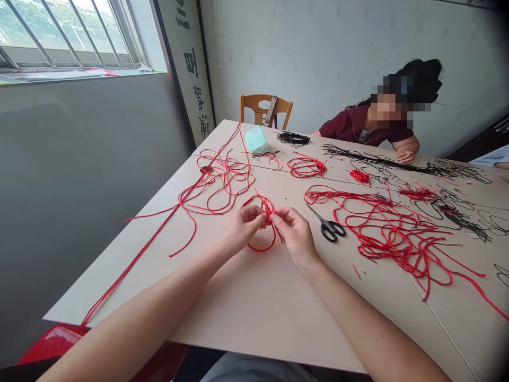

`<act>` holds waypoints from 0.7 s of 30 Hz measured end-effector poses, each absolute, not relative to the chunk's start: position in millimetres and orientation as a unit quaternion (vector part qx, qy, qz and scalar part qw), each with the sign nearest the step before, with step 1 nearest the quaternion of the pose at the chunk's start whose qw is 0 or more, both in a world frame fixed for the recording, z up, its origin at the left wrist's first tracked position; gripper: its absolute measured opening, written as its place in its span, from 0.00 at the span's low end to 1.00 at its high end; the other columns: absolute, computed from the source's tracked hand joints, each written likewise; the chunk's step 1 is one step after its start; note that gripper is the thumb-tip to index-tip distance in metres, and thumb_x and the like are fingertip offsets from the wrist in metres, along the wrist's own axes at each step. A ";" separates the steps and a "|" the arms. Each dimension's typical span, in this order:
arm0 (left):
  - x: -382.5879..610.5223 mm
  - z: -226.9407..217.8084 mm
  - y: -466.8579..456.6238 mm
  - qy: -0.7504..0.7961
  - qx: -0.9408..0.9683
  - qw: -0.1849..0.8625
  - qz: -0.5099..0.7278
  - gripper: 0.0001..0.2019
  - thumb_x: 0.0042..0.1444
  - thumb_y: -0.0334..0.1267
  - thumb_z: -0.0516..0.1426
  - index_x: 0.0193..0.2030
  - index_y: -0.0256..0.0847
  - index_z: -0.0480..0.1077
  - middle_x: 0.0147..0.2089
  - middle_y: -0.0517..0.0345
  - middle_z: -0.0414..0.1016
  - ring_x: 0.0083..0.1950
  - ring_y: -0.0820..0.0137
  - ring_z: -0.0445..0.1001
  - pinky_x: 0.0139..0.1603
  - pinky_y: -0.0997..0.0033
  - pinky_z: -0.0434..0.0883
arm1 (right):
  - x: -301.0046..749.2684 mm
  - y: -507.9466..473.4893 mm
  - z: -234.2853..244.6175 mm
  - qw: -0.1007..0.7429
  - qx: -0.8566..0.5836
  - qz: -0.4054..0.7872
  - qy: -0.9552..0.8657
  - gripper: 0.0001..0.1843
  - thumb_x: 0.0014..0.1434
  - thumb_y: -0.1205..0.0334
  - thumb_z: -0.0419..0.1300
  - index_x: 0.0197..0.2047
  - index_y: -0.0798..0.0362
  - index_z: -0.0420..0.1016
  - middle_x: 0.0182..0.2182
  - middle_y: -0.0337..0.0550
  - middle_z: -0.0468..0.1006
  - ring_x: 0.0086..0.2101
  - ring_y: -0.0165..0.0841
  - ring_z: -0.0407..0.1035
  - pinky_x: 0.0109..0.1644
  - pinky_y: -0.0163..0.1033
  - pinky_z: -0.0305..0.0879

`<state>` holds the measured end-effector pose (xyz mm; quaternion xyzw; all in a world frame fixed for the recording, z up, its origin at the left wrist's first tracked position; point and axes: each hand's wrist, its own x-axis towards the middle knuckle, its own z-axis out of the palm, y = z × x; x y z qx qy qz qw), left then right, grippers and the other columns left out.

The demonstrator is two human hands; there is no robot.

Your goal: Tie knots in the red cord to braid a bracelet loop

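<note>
Both of my hands meet over the middle of the table, pinching a braided red cord [273, 243] between them. My left hand [249, 225] has thumb and fingertips closed on it from the left. From the other side, my right hand [293, 231] pinches it close to the left fingertips. Loops of the cord stick up above the fingers and hang below them onto the tabletop. The exact point of grip is partly hidden by my fingers. Black-handled scissors [329, 227] lie just right of my right hand.
Loose red cords [222, 183] spread over the table's left side, and a large red tangle [409, 249] lies at right. A coiled red bundle [306, 166], a mint-green packet [256, 140] and black cords [382, 157] lie farther back. Across the table, a person [353, 124] leans on it.
</note>
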<state>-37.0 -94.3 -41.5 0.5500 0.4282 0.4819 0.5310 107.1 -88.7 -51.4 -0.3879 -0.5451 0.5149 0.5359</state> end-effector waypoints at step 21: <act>-45.6 -42.6 -87.4 0.371 0.522 0.627 0.444 0.10 0.49 0.41 0.61 0.33 0.35 0.75 0.30 0.55 0.74 0.33 0.74 0.70 0.37 0.74 0.65 | 110.9 -90.3 -44.8 0.526 -0.402 0.491 -0.566 0.10 0.54 0.56 0.61 0.35 0.52 0.69 0.29 0.39 0.75 0.29 0.30 0.71 0.38 0.38 0.68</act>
